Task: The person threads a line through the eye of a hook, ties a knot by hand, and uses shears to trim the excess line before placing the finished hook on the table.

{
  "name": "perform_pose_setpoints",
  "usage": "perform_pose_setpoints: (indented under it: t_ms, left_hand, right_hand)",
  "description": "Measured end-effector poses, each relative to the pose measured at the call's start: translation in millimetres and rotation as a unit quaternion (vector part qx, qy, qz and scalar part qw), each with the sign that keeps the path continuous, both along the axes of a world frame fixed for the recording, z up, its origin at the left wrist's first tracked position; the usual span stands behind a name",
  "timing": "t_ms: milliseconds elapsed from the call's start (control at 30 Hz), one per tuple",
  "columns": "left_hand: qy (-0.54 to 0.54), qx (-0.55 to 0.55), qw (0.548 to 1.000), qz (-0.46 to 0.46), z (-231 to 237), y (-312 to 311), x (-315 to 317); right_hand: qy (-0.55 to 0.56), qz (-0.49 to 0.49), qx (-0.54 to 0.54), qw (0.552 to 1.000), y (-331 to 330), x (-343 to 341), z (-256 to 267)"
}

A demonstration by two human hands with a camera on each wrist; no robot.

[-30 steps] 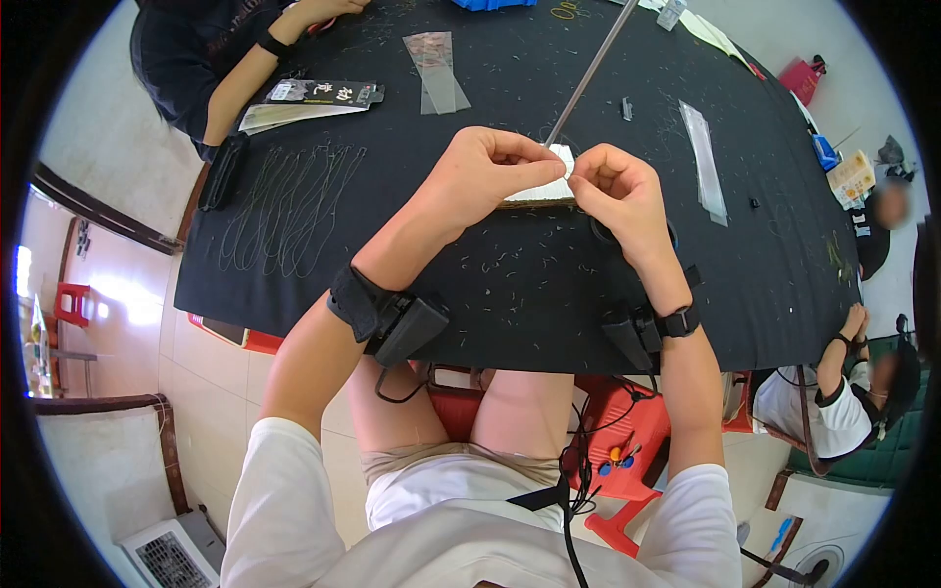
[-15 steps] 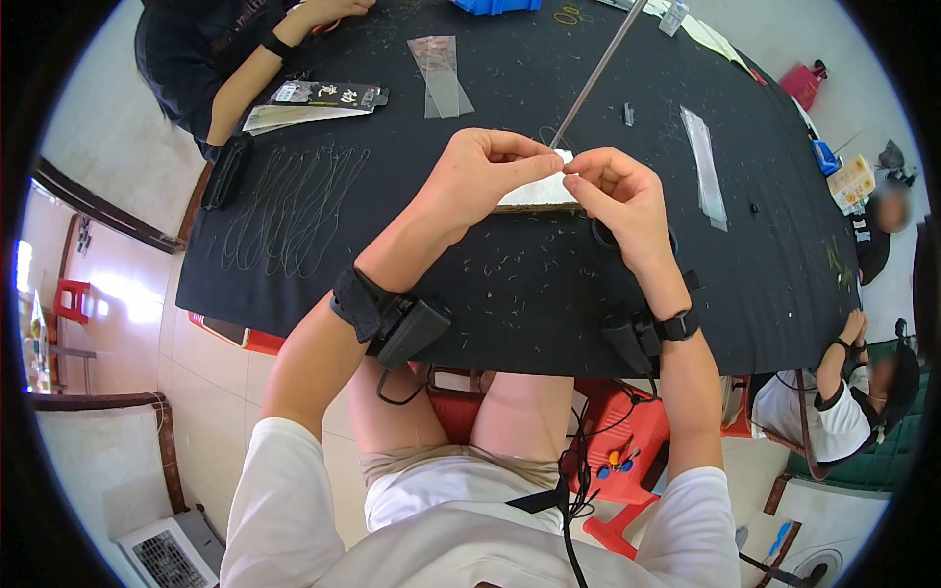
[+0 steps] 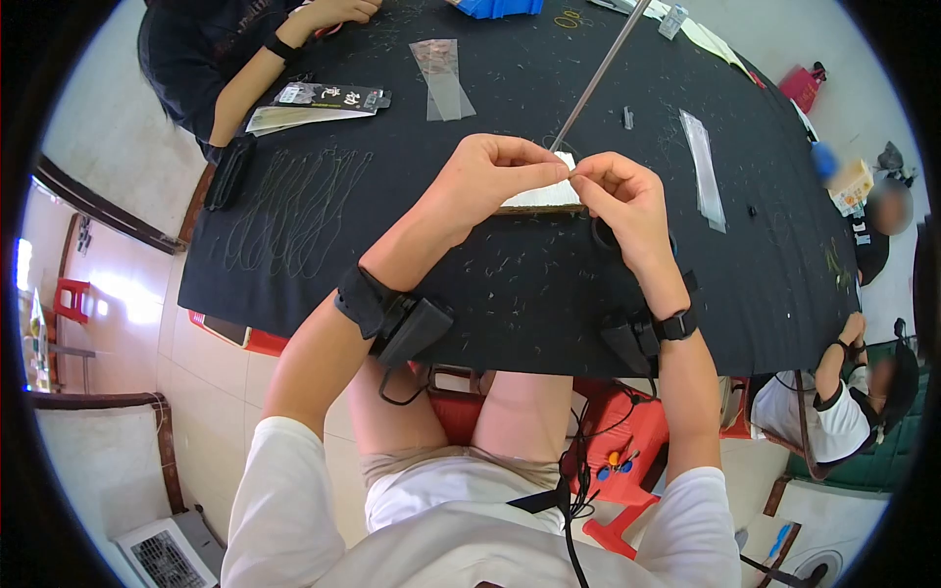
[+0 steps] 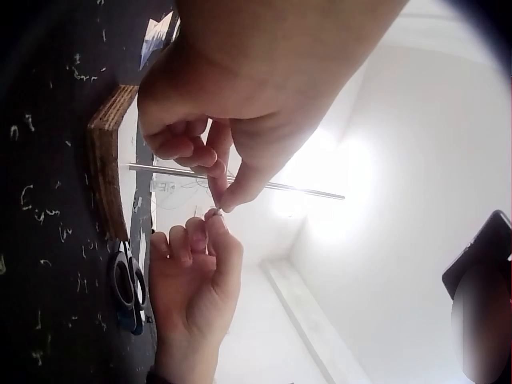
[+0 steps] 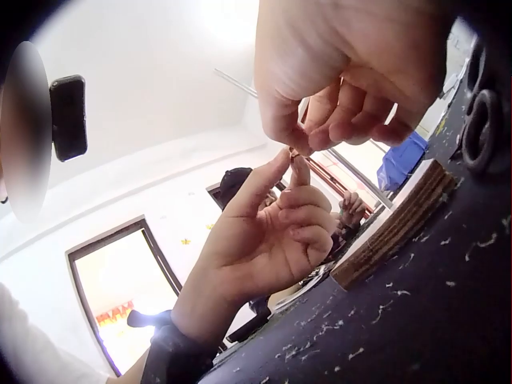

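Note:
My left hand and right hand meet fingertip to fingertip above a white-topped board. In the left wrist view, the thumb and forefinger of my left hand pinch a tiny item, too small to identify. The right hand pinches at the same spot from the other side. A thin metal rod rises at a slant from the board, behind the fingers. Brown layered edges show on the board in the right wrist view. Thin thread loops lie near the rod's foot.
Scissors lie beside the board. Looped threads spread at the left, near a black-labelled packet. Clear plastic sleeves lie at the right, a blue tray at the far edge. Another person's arm rests at the upper left.
The fingertips, slightly apart half a second ago, have come together again. Both hands stay above the board, with only small shifts.

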State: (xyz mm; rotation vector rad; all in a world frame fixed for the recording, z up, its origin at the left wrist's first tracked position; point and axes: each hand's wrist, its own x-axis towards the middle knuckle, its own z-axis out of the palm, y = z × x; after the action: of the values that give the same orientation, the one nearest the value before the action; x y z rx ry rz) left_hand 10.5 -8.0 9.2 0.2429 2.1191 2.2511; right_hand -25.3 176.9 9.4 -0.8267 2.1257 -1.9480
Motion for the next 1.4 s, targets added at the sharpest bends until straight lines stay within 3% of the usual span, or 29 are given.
perform_pose_setpoints:
  t_ms: [267, 333, 533, 667, 767, 900, 1100, 1167, 1400]
  left_hand:
    - [-0.034, 0.049, 0.998, 0.008, 1, -2, -3]
    - [-0.048, 0.153, 0.986, -0.035, -2, -5, -5]
    - [-0.054, 0.287, 0.949, -0.116, 3, -5, 0]
    - [0.000, 0.262, 0.952, -0.159, 2, -6, 1]
    - [0.039, 0.224, 0.964, -0.139, 2, -6, 1]
    - [0.048, 0.276, 0.951, -0.131, 4, -2, 6]
    - [-0.011, 0.312, 0.924, -0.219, 0, -1, 5]
    - [-0.006, 0.324, 0.892, -0.317, -4, 0, 3]
    - [0.007, 0.334, 0.873, -0.356, 4, 5, 12]
  right_hand:
    - [0.014, -0.027, 0.078, 0.996, 11, 11, 13]
    - [0.004, -0.048, 0.097, 0.994, 19, 21, 15]
    - [0.000, -0.123, 0.097, 0.988, 39, 68, 8]
    - [0.003, -0.135, 0.112, 0.985, 36, 95, 10]
    - [0.002, -0.136, 0.100, 0.986, 29, 106, 12]
    - [-0.018, -0.124, 0.093, 0.988, 17, 116, 12]
    - [-0.033, -0.111, 0.083, 0.990, 3, 115, 9]
    - [-0.029, -0.121, 0.085, 0.989, 2, 114, 11]
    - [-0.058, -0.163, 0.099, 0.980, 16, 102, 6]
